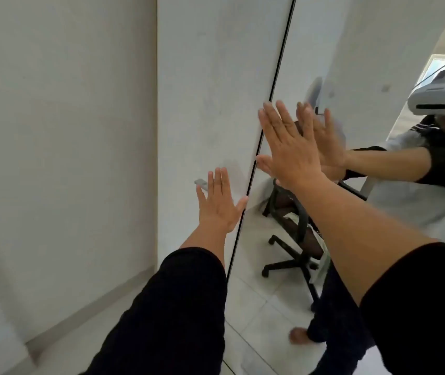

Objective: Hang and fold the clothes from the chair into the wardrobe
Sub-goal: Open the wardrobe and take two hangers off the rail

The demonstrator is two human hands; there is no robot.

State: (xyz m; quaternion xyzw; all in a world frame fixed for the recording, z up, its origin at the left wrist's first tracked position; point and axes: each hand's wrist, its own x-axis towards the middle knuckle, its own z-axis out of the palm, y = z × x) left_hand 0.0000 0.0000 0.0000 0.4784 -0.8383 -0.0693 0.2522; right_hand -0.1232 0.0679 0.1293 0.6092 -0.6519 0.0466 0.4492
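Note:
Two wardrobe doors stand shut in front of me. My left hand (220,203) lies flat with straight fingers on the white door (210,77), just beside its small metal handle (200,182). My right hand (286,147) presses flat on the mirrored door (351,63), fingers spread, right of the dark seam between the doors. The mirror reflects a black office chair (297,239) with dark and light clothes hanging over it, and a person wearing a headset.
A plain light wall (61,131) fills the left side and meets the light tiled floor (53,355) at a skirting board. The wardrobe's left edge runs close to that wall. A bare foot shows in the mirror near the floor.

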